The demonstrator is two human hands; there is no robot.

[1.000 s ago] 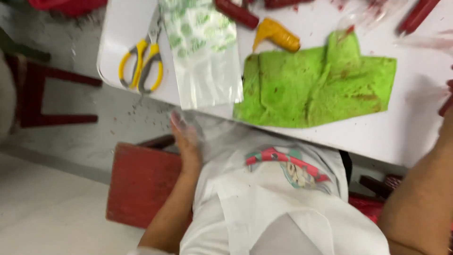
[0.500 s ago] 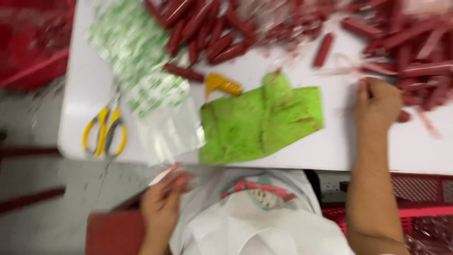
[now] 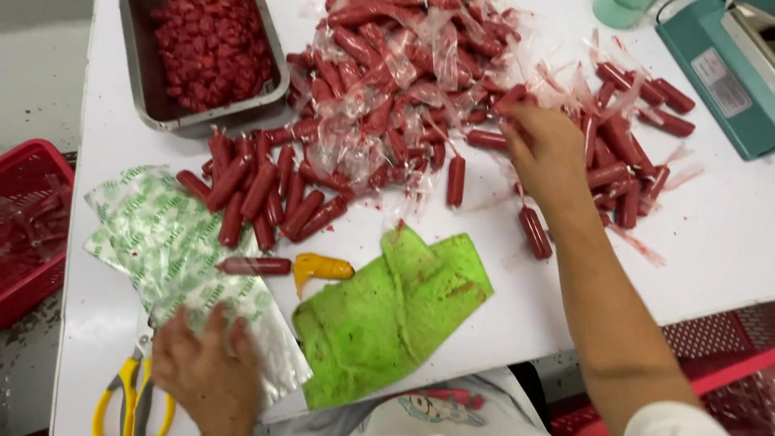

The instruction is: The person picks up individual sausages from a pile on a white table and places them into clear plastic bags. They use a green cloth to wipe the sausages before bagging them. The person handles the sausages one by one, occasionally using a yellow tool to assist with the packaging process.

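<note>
Head view, looking down: the left hand [image 3: 208, 373] lies flat with its fingers [image 3: 216, 333] spread and pressed on the near end of a stack of clear plastic bags printed in green [image 3: 173, 258], which seems meant to keep the slippery stack from sliding on the white table [image 3: 710, 242]. Just left of those fingers, partly under the bags' corner, lie yellow-handled scissors [image 3: 125, 396]. Beyond the fingertips a single red sausage [image 3: 253, 266] rests on the bags, and just right of it sits a small yellow object [image 3: 321, 267] I cannot identify.

The right hand [image 3: 547, 149] reaches out to the far side, its fingers curled down into the heap of red sausages [image 3: 387, 105] tangled with torn clear wrappers; a sausage end [image 3: 512, 97] shows at the fingertips, but whether they pinch it I cannot tell. More loose sausages [image 3: 258, 194] lie in a rough row to the left of that hand, nearer the bags, apart from the wrapped heap.

Between the two hands a stained green cloth [image 3: 391, 319] lies crumpled at the table's near edge, within easy reach. Farther out, a metal tray of red chopped pieces [image 3: 211, 48] stands beyond the row, a teal machine [image 3: 726, 73] sits at the far right, and a red crate [image 3: 28, 218] is off the table's left side.
</note>
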